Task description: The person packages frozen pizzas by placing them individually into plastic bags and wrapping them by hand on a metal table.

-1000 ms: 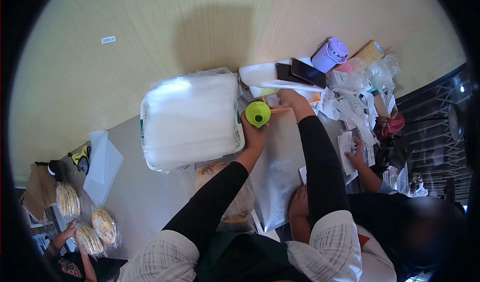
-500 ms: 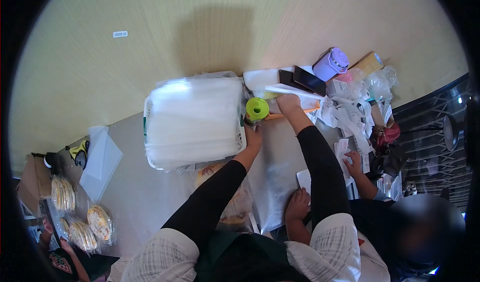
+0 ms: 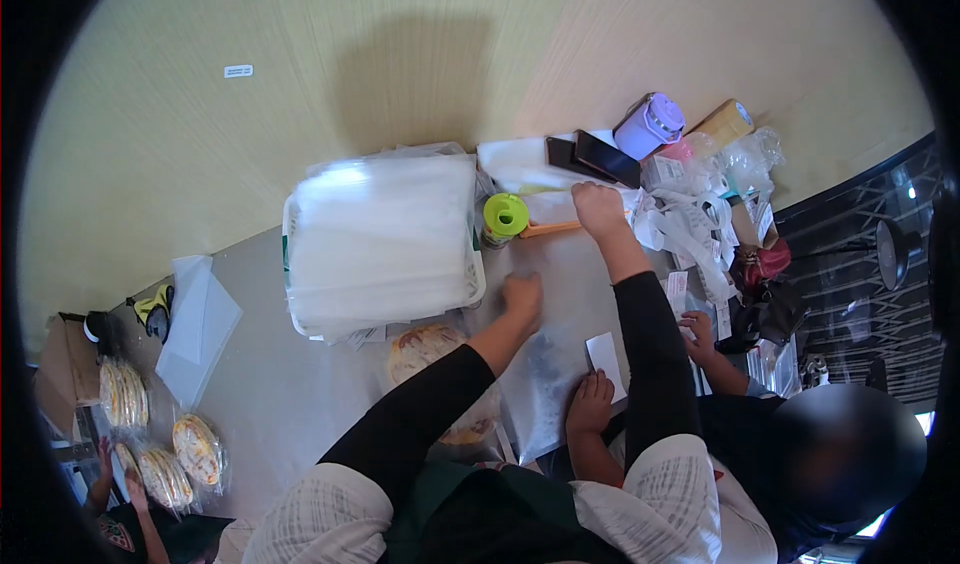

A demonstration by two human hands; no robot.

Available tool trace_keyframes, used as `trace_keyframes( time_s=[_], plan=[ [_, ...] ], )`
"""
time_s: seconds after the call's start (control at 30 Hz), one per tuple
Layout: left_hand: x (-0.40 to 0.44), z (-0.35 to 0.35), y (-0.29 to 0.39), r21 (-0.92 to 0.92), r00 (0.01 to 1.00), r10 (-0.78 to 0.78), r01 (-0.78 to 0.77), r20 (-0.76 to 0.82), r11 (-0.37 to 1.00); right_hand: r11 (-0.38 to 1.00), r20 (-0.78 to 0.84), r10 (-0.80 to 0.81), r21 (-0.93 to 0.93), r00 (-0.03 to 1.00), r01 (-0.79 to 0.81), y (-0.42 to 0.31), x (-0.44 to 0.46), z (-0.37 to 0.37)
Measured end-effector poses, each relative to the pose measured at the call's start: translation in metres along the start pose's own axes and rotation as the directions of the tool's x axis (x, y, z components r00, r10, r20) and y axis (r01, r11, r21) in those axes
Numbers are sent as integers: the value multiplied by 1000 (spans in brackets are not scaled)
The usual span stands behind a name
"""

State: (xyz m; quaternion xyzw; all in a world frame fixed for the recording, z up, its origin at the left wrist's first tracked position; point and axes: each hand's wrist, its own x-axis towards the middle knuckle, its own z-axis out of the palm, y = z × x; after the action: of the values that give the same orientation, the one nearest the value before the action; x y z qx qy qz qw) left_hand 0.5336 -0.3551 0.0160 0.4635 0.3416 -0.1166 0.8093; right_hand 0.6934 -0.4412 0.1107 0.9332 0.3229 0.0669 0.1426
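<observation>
My right hand (image 3: 598, 207) is closed in a fist at the right end of an orange-edged tray (image 3: 548, 230) with white papers or bags in it. What its fingers hold, if anything, is hidden. My left hand (image 3: 524, 299) hangs over the metal table (image 3: 560, 284), smeared by motion, so its fingers do not show clearly. Just above it stands a canister with a lime-green lid (image 3: 505, 215), apart from the hand. Below my left forearm lies a bagged flat pizza-like bread (image 3: 425, 352), partly covered by the sleeve.
A white basket (image 3: 480, 289) piled with clear plastic sleeves (image 3: 385, 234) stands left of the canister. Phones (image 3: 608, 159), a purple flask (image 3: 650, 126) and plastic bags (image 3: 705, 229) crowd the back right. A co-worker's hand (image 3: 590, 402) rests by white paper (image 3: 606, 359). Bagged flatbreads (image 3: 165, 474) lie left.
My left hand has left the canister and moved down toward me. My right hand has shifted slightly right and down along the tray, and the raised white sheet there now lies lower.
</observation>
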Motion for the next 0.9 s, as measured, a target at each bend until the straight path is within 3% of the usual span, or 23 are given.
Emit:
trace_keyframes(
  time_s=[0.1, 0.2, 0.3, 0.4, 0.43, 0.7, 0.73, 0.8, 0.9],
  plan=[
    [-3, 20, 15, -361, 932, -123, 250, 340, 898, 996, 11, 65, 65, 998, -66, -5, -31, -11],
    [16, 34, 41, -410, 950, -45, 175, 309, 895, 979, -10, 153, 139, 988, -150, -15, -61, -9],
    [41, 35, 50, -475, 889, -152, 367, 431, 800, 949, -33, 251, 206, 967, -240, -28, -87, -9],
    [29, 41, 56, -403, 938, 13, 136, 345, 905, 921, -38, 307, 264, 951, -286, -47, -109, -8],
    [36, 41, 54, -415, 942, -39, 184, 333, 891, 913, -45, 322, 280, 946, -298, -53, -114, -5],
    [40, 30, 29, -51, 978, 90, -82, 186, 995, 833, -30, 434, 394, 900, -388, -81, -143, 18],
    [37, 27, 27, 6, 979, 97, -100, 177, 995, 793, -67, 453, 487, 889, -367, -80, -149, 21],
    [29, 23, 22, -68, 981, 102, -91, 166, 993, 691, -130, 498, 657, 857, -301, -77, -163, 27],
    [14, 20, 16, -78, 984, 84, -72, 158, 994, 78, 111, 771, 961, 627, -265, -70, -183, 41]
  ],
)
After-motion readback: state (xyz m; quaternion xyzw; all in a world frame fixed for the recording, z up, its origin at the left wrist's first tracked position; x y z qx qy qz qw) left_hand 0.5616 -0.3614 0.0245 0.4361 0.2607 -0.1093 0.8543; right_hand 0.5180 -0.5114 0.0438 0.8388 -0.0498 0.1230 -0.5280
